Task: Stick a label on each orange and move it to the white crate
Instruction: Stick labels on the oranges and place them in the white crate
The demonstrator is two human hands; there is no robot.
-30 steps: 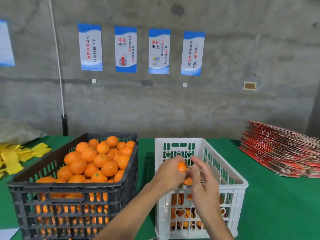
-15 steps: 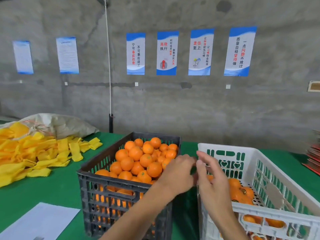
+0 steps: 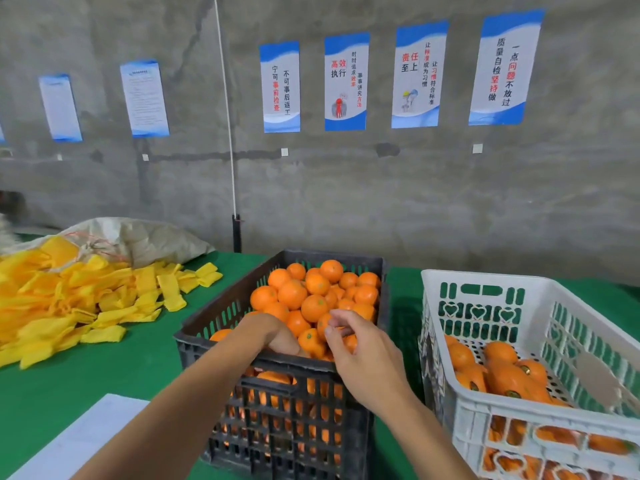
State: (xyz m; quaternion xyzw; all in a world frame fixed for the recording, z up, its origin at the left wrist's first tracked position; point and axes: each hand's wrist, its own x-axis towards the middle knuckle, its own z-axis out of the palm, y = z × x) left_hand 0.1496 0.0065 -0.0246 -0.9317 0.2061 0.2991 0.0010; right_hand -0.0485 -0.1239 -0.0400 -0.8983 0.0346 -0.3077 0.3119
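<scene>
- The black crate [image 3: 277, 403] is showing matt, moulded plastic lattice walls.
- The oranges [image 3: 313, 296] heaped inside the black crate are looking smooth-skinned with a faint, finely dimpled sheen.
- The white crate [image 3: 485, 414], right of the black crate, is showing glossy plastic with cut-out slots and hearts.
- The table cover [image 3: 86, 372] under the black crate is looking like matt green cloth.
- The yellow sleeves [image 3: 69, 303], left of the black crate, are looking like soft, netted foam.
- The sack [image 3: 149, 240] behind them is looking like coarse woven fabric.
- The wall [image 3: 381, 202] behind the black crate is showing rough bare concrete.
- The posters [image 3: 346, 81] on it are looking like smooth printed paper.
- The white sheet [image 3: 90, 438], front-left of the black crate, is looking like matt paper.
</scene>
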